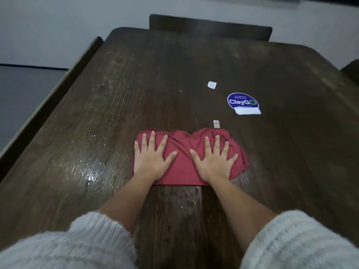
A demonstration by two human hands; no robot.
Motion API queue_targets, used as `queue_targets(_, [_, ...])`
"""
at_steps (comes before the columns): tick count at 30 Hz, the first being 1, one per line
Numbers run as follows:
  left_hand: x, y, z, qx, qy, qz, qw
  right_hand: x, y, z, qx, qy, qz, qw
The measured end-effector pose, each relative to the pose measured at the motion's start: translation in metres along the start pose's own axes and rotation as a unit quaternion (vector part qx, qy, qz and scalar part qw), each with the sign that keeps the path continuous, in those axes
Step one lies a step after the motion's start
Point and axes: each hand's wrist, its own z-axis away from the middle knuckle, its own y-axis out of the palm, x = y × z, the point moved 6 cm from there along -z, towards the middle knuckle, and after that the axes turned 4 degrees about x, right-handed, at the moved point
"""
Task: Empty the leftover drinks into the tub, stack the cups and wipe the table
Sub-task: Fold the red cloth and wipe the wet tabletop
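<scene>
dark wood fills most of the view: one long table (pixel 136 94) with rounded far corners, pale wall and grey floor behind it. one red cloth (pixel 182 166) lies bunched on the near middle of the tabletop, and two hands press flat on it. the left hand (pixel 151 160) covers the cloth's left part, the right hand (pixel 213 162) its right part, each with all five fingers spread wide and straight, gripping nothing. two white knitted sleeves (pixel 77 245) are pushed up the forearms. wet streaks (pixel 93 166) glisten on the wood left of the cloth, and more beads of water (pixel 188 200) shine just below it, between the arms. one round blue sticker (pixel 242 102) reading claygo sits beyond the cloth to the right. two small white tags (pixel 211 84) lie near it. three dark chair backs (pixel 209 28) edge the table: one far, one left, one right.
</scene>
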Motion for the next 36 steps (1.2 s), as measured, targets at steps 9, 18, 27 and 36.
queue_targets(9, [-0.049, 0.055, 0.215, 0.012, -0.028, 0.056, 0.998, -0.087, 0.039, 0.184, 0.022, -0.044, 0.015, 0.999])
queue_targets(18, [-0.102, 0.021, 0.248, -0.090, 0.020, 0.122, 0.988, -0.132, 0.008, 0.257, -0.048, -0.070, 0.003, 0.996])
queue_targets(27, [-0.137, 0.023, 0.211, 0.118, 0.032, 0.035, 0.992, -0.096, 0.029, 0.279, 0.101, -0.132, 0.003, 0.986])
queue_targets(36, [-0.120, -0.065, 0.218, 0.027, -0.001, 0.564, 0.826, -0.120, -0.038, 0.253, 0.048, -0.084, -0.342, 0.935])
